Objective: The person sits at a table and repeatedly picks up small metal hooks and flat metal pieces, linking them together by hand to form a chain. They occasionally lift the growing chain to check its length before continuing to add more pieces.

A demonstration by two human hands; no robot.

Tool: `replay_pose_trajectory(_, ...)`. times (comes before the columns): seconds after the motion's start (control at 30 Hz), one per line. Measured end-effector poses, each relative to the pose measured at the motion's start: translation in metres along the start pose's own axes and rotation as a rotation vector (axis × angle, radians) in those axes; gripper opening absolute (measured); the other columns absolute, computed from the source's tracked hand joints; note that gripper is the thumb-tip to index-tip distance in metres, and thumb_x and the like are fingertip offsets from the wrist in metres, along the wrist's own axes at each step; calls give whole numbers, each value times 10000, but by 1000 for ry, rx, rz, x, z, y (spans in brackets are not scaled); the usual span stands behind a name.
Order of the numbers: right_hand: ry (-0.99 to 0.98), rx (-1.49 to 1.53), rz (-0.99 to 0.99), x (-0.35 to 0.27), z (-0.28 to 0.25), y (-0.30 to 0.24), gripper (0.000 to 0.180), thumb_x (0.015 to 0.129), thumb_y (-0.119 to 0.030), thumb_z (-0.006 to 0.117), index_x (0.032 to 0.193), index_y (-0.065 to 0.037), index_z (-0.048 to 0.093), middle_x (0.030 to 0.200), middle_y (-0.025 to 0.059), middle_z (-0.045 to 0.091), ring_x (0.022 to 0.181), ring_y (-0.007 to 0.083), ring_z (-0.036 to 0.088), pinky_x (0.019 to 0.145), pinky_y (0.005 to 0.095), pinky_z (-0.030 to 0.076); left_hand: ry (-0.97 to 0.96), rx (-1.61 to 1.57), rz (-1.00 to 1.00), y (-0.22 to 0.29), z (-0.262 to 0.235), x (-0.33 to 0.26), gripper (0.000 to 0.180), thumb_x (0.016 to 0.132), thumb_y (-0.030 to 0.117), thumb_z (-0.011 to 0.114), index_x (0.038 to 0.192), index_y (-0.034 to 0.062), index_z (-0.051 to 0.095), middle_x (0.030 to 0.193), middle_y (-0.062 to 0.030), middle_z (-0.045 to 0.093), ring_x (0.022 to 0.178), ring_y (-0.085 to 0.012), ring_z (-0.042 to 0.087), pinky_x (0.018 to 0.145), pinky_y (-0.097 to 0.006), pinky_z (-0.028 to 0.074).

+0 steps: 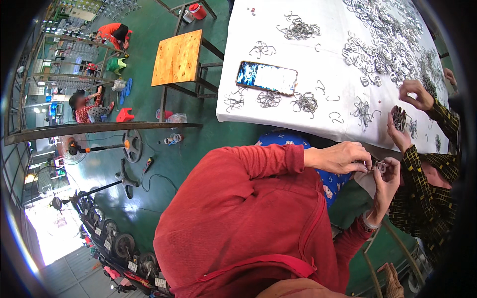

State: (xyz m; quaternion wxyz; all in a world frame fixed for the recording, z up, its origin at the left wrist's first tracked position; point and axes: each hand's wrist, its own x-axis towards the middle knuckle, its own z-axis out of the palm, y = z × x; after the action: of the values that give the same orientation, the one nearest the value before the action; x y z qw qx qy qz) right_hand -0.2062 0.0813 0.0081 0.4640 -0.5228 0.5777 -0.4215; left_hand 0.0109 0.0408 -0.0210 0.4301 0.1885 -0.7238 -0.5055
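Above my lap, beside the table edge, both hands are close together. My right hand point(388, 180) pinches a small silver metal buckle point(380, 166) between thumb and fingers. My left hand point(344, 158) is closed in a pinch just beside the buckle; what its fingertips hold is too small to make out. On the white-covered table point(318, 54) lie several small piles of bent wire hooks point(305, 102), a phone point(267, 78) with its screen lit, and a large heap of silver metal pieces point(377, 57).
At the right, a co-worker in black-and-yellow sleeves has one hand point(416, 94) raised and another hand point(397, 130) holding dark pieces. A wooden stool point(178, 57) stands left of the table. Floor fans point(131, 145) and parked motorbikes point(124, 246) are farther left.
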Motion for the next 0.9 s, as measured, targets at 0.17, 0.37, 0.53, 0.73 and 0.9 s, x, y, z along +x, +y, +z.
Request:
replay_pose_trajectory(0.17,-4,-93,15,-5,6,-25,383,805,116,617,1172,17,571,971,17,578,890,91,560,812,222,453,-3,8,-8,-4,-2,5,112,867,154,636,911,52,638,861,-81,651,811,-279,600,749,-390,475)
replay_pose_trajectory(0.37,-29,92,19,-3,12,-41,412,794,88,583,1193,-5,536,947,46,591,728,90,576,563,220,464,-19,101,0,-8,-1,6,118,843,98,666,945,38,658,889,-99,659,854,-234,638,769,-335,504)
replay_pose_trajectory(0.53,-17,64,75,-2,11,-50,424,781,72,619,1191,18,525,918,26,591,792,64,576,659,178,477,-51,19,-183,-1,-1,9,101,866,73,660,950,18,665,893,-75,672,812,-165,642,736,-289,503)
replay_pose_trajectory(0.73,37,-178,-49,-14,12,-53,295,773,68,657,1064,27,630,846,48,634,764,82,597,663,208,484,-72,136,-106,-4,2,10,119,865,105,658,958,31,671,893,-105,672,818,-218,652,743,-317,511)
replay_pose_trajectory(0.9,134,-200,-145,-20,23,-55,259,789,103,653,1038,40,686,818,67,637,695,93,586,611,207,466,8,143,-23,-1,4,12,91,840,130,660,882,53,638,828,-112,626,814,-298,595,749,-393,469)
